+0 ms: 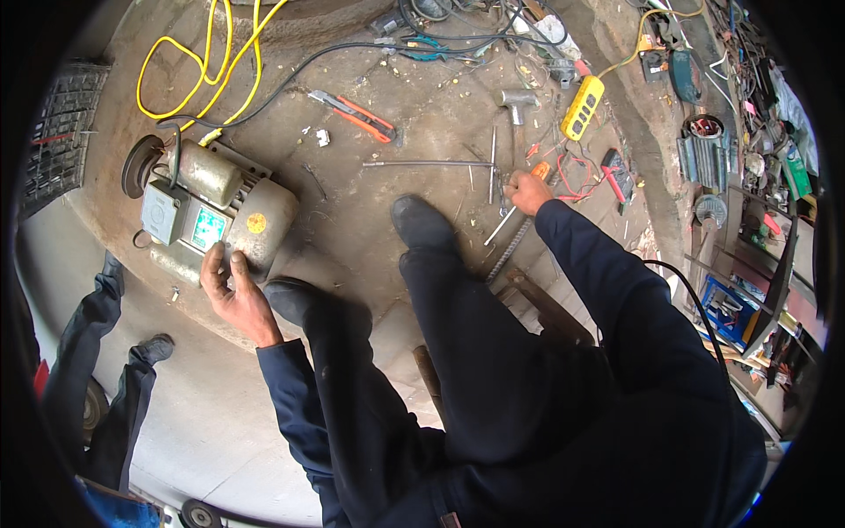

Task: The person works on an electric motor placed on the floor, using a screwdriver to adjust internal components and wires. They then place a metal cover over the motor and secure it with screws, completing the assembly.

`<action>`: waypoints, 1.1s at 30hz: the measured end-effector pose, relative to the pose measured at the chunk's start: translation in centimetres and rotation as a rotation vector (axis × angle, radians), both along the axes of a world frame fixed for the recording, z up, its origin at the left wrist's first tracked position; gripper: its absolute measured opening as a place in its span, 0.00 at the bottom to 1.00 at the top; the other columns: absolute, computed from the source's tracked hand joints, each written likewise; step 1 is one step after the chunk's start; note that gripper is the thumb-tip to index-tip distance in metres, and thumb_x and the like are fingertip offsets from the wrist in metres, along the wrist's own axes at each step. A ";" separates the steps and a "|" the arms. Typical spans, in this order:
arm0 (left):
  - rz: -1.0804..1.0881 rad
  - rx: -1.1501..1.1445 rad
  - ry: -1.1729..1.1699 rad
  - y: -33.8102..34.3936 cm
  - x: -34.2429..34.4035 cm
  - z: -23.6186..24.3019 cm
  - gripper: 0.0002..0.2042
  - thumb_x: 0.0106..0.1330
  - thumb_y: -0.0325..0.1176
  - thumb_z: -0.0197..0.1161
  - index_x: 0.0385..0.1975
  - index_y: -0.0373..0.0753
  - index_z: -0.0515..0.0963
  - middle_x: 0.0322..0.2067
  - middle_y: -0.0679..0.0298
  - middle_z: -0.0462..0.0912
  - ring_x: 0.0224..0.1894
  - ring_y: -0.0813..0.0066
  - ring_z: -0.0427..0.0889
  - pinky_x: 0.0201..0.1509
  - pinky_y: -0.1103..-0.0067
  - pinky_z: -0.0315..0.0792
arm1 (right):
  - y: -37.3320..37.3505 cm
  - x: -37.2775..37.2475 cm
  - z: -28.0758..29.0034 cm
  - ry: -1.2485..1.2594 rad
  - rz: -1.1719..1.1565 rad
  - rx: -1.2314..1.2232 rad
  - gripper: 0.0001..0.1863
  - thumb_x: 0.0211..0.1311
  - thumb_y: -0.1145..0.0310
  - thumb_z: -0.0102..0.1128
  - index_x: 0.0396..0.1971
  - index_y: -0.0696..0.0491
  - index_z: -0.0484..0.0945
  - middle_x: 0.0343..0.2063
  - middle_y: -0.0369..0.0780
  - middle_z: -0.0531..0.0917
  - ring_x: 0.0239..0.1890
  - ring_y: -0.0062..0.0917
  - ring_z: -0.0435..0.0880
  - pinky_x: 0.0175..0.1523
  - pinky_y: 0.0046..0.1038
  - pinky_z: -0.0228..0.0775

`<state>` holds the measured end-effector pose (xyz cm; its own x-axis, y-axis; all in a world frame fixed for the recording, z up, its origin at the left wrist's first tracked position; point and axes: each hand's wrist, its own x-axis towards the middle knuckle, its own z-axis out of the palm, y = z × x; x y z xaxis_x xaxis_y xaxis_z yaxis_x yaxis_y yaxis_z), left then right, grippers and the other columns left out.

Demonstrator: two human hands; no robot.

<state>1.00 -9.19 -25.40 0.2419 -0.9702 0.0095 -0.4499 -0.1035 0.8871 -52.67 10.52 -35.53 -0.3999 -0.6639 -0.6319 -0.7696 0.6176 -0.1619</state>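
An electric motor [267, 222] with a grey junction box [163, 212], a pulley wheel [141, 167] and a rounded metal can on top lies on the ground at the left. My left hand [232, 295] rests its fingertips against the motor's near side, fingers apart, holding nothing. Off to the right, my right hand [528, 192] is closed on a screwdriver [502, 226]. Its orange handle shows past my fingers, and its shaft slants down toward my feet. Beside that hand lie a hammer [516, 104], a long thin rod [427, 164] and a ribbed bar [510, 250].
An orange utility knife [356, 116] lies beyond my feet. Yellow cable [207, 75] loops behind the motor. A yellow power strip [583, 108] and a multimeter [617, 176] with red leads sit at right, before cluttered shelves. Another person's legs [88, 361] stand at left.
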 end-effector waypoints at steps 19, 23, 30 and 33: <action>-0.005 -0.021 -0.021 -0.1 0.2 1.0 0.11 0.74 0.26 0.69 0.54 0.36 0.84 0.56 0.62 0.85 0.55 0.73 0.82 0.60 0.76 0.75 | -0.4 0.4 -1.3 0.078 0.118 -0.131 0.12 0.71 0.59 0.61 0.39 0.55 0.78 0.34 0.57 0.87 0.41 0.59 0.86 0.46 0.59 0.75; 0.155 -0.046 0.239 0.3 1.3 1.3 0.09 0.76 0.23 0.66 0.53 0.33 0.83 0.51 0.60 0.88 0.53 0.73 0.85 0.63 0.76 0.76 | -5.5 3.6 0.4 0.089 0.209 -0.217 0.12 0.74 0.61 0.58 0.41 0.56 0.78 0.33 0.58 0.87 0.38 0.60 0.86 0.44 0.59 0.76; 0.453 -0.035 0.262 0.1 5.4 1.5 0.12 0.77 0.26 0.63 0.56 0.35 0.81 0.52 0.61 0.87 0.51 0.73 0.86 0.56 0.76 0.76 | -19.0 9.0 -0.3 0.093 0.328 -0.423 0.11 0.75 0.63 0.57 0.43 0.58 0.75 0.36 0.57 0.88 0.38 0.59 0.88 0.44 0.57 0.79; 0.451 -0.004 0.290 0.1 6.5 1.0 0.09 0.77 0.25 0.63 0.53 0.35 0.82 0.48 0.61 0.88 0.49 0.74 0.85 0.54 0.77 0.76 | -20.8 9.6 -0.9 0.095 0.358 -0.396 0.11 0.75 0.63 0.57 0.43 0.57 0.75 0.37 0.56 0.88 0.39 0.59 0.88 0.44 0.58 0.79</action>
